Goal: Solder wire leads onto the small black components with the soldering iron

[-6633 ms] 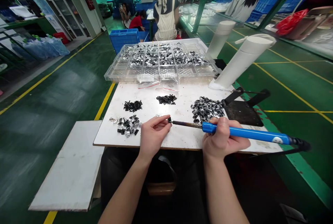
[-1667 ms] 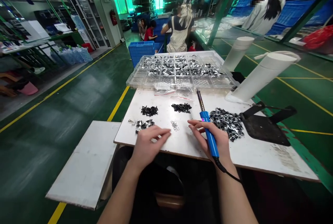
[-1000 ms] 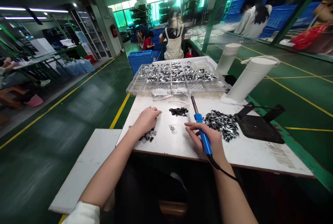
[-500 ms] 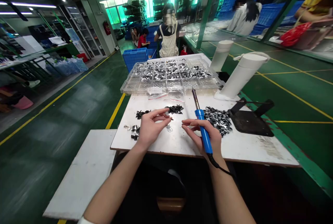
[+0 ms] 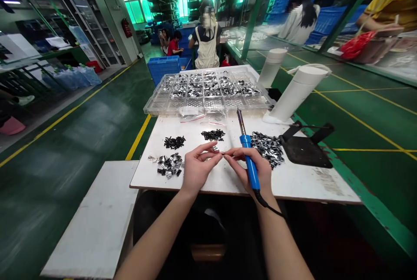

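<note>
A blue-handled soldering iron (image 5: 253,175) rests in my right hand (image 5: 265,173), its metal tip pointing up and away. The thumb and forefinger of that hand meet my left hand (image 5: 197,169) at a tiny dark part (image 5: 222,153) pinched in the left fingertips. A small silvery piece (image 5: 214,147) shows between the left fingers. Beyond the left hand lie two heaps of small black parts, one at the left (image 5: 174,142) and one in the middle (image 5: 213,134). Shiny metal pieces (image 5: 171,165) are scattered left of my left hand. A larger pile of silver-and-black pieces (image 5: 269,147) sits beside the iron.
A clear compartment box (image 5: 172,103) of metal pieces spans the table's far side. Two white cylinders (image 5: 298,91) and a black metal stand (image 5: 308,152) are at the right. A lower white board (image 5: 91,215) lies left. Several people work farther off.
My left hand has moved right, and both hands' fingertips now come together at the small dark part. The shiny pieces at the left are less covered. The view has shifted slightly.
</note>
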A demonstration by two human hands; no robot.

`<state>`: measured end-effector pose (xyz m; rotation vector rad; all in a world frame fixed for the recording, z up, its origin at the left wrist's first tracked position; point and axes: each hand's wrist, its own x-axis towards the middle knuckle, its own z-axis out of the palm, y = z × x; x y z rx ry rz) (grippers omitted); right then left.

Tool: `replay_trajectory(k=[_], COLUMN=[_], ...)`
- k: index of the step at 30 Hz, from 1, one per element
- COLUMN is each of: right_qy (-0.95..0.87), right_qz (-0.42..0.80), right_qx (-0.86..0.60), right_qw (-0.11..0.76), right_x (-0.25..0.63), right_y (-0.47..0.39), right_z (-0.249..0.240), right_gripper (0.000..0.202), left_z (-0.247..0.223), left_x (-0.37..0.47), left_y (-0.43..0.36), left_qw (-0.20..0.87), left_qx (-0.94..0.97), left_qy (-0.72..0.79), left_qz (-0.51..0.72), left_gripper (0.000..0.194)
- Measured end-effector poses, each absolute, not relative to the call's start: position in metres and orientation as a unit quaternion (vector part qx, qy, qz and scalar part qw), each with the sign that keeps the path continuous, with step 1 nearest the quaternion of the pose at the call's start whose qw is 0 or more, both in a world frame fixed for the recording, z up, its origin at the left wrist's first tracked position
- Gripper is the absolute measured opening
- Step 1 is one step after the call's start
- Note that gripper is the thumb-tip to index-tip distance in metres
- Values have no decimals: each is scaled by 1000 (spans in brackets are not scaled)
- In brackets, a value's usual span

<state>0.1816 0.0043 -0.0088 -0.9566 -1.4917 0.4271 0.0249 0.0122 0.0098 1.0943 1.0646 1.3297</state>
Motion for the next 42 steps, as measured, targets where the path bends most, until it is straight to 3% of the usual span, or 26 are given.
replay_trajectory(k=[7,15,23,42], right_qy=[-617,-669,-682,-667], right_qz=[211,221,215,215], right_qx=[-424,-389,-396,-428], right_qw=[628,593,577,571], right_x=[178,181,181,184], right_y=[0,1,1,1], right_z=[-6,-12,-7,-8], right_gripper=[16,15,14,14], left_z=[3,0,2,-1], left_x=[20,20,23,23], left_y=[8,5,2,1], left_qw=[522,527,504,449], left_qx=[477,481,510,547], left_qy=[432,422,432,430], left_qz=[560,559,547,561], left_gripper=[30,28,14,24])
